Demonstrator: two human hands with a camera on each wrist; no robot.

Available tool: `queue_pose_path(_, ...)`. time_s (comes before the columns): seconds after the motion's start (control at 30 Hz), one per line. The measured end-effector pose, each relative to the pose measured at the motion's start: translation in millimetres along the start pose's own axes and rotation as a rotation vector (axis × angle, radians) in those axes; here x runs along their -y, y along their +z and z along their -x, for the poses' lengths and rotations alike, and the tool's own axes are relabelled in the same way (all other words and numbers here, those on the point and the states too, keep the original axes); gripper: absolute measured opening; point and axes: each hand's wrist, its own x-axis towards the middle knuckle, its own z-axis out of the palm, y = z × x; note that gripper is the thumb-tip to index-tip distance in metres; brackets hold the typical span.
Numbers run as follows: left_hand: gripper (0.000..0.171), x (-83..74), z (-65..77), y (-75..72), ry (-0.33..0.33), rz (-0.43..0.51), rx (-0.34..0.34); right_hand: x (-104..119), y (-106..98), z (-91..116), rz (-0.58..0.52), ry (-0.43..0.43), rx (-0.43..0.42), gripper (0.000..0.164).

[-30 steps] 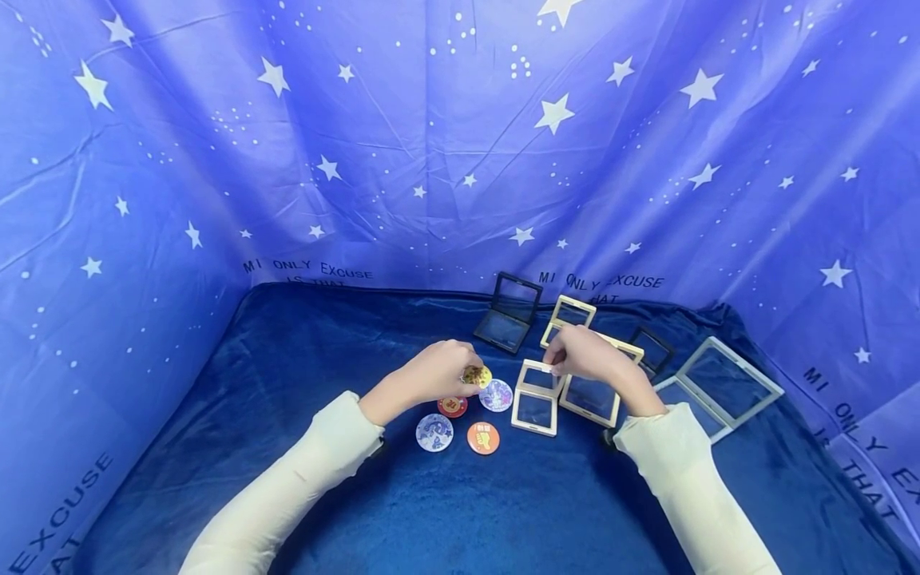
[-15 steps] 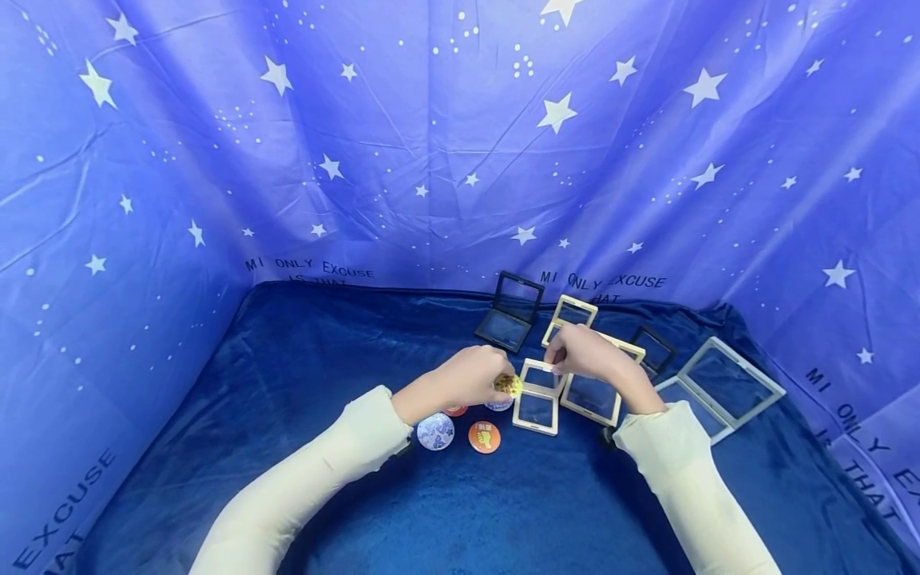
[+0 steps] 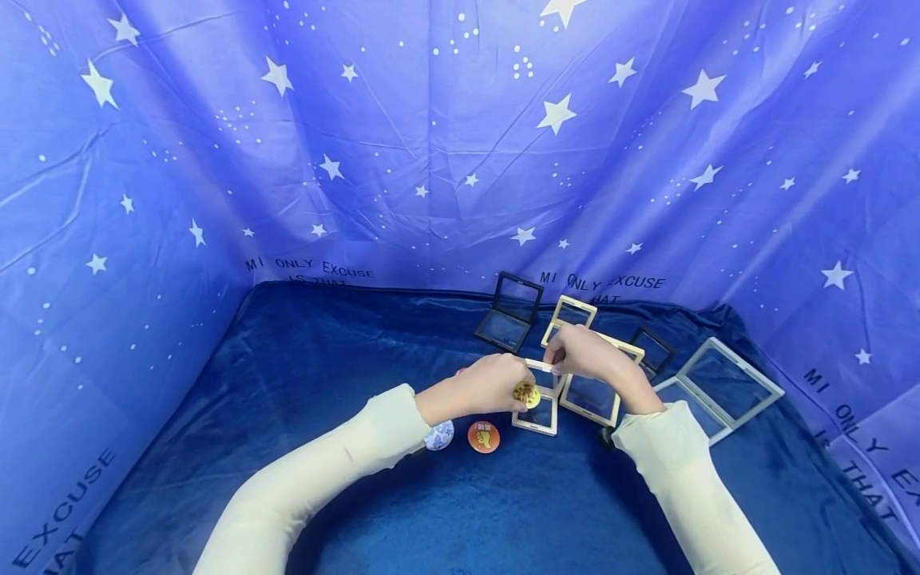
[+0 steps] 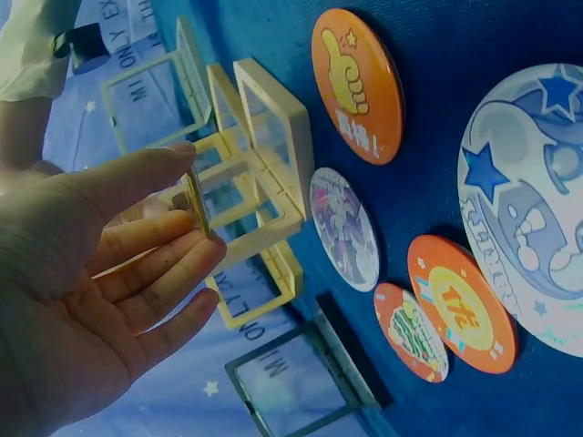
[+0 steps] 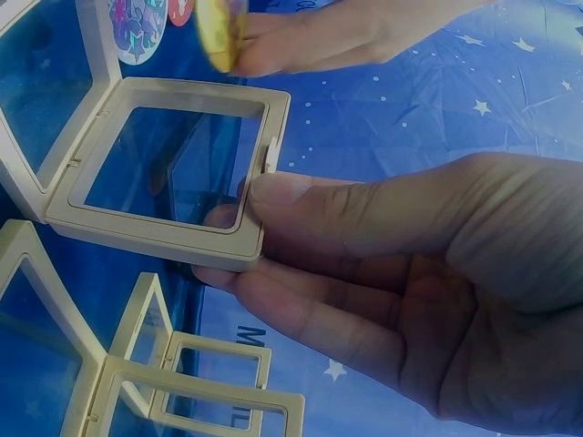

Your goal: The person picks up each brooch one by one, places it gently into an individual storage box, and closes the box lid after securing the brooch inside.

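Note:
My left hand [image 3: 489, 385] pinches a round yellow badge [image 3: 528, 396] by its edge, above the lower half of a small cream-framed display case [image 3: 534, 431]. In the left wrist view the badge [image 4: 197, 202] shows edge-on between thumb and fingers. The case stands unfolded, with a clear film in each half. At its upper half, my right hand [image 3: 585, 351] grips the frame [image 5: 200, 89], thumb on one face and fingers behind. Left of the case lie an orange thumbs-up badge [image 4: 357, 86], a purple figure badge [image 4: 344, 229] and a large white-and-blue badge [image 4: 537, 209].
Two red badges, one larger [image 4: 462, 303] and one smaller [image 4: 412, 332], lie by the white-and-blue one. Behind stand a black case [image 3: 503, 329] and a small cream case [image 3: 573, 307]. A larger cream case [image 3: 589, 417] and a white case [image 3: 751, 411] are to the right.
My left hand has carried the yellow badge rightward, from over the other badges to over the small cream case. The right hand keeps its grip in the same place.

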Motion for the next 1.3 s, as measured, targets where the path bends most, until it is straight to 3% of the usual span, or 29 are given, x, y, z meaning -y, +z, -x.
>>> queue_pose_path(0.67,0.032,-1.8,-15.6,10.9,-0.008,0.054,0.043,2,1,-1,-0.011,0.019,0.004,0.01)
queue_pose_path(1.3,0.026,-3.2,-18.3,20.5,0.002,-0.015,0.031,2,0,1,-0.012,0.007,0.004,0.008)
